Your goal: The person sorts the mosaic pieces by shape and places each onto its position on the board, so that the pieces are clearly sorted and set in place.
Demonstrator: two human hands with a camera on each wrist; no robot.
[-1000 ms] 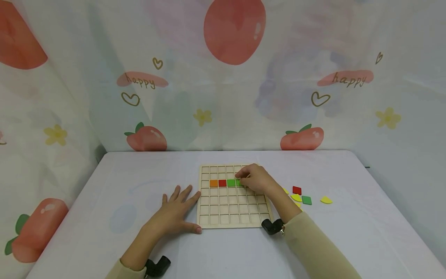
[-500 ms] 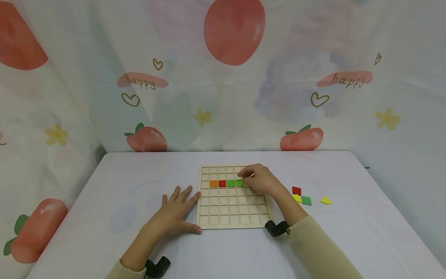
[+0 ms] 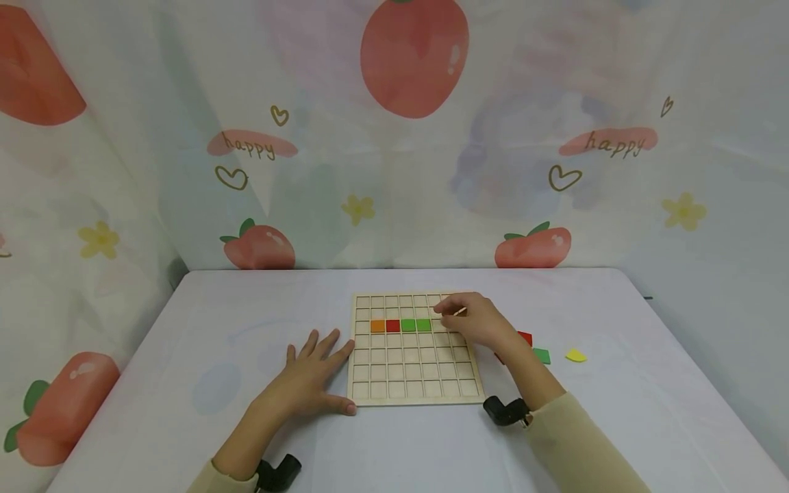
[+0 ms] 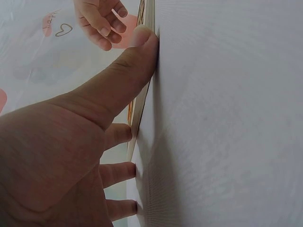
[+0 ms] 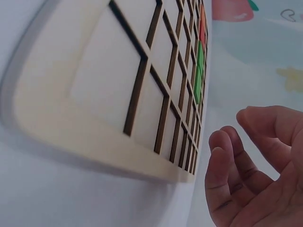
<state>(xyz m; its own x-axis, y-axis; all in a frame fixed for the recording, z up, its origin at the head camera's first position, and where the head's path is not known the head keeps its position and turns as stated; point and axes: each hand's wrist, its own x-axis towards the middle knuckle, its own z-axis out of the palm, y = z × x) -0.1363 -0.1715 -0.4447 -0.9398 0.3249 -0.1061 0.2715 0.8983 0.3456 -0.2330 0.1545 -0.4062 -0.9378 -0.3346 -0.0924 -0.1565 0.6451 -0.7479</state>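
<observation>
A pale wooden grid board (image 3: 403,373) lies on the white table. One of its upper rows holds an orange square tile (image 3: 378,326), a red square tile (image 3: 393,326) and two green square tiles (image 3: 416,326) side by side. My left hand (image 3: 314,376) lies spread at the board's left edge; in the left wrist view its thumb (image 4: 128,66) touches that edge. Over the upper right of the board hovers my right hand (image 3: 477,320), fingers loosely bent. The right wrist view shows a gap between its thumb and fingers, with nothing held.
Right of the board, partly behind the right forearm, lie a loose red tile (image 3: 525,337) and a green tile (image 3: 542,356). Farther right is a yellow rounded wedge tile (image 3: 576,355). A printed cloth backdrop (image 3: 394,171) rises behind the table's far edge.
My right hand has drawn back to the right from the second green tile, which now shows fully in its cell. The forearm covers more of the loose tiles. My left hand stays put.
</observation>
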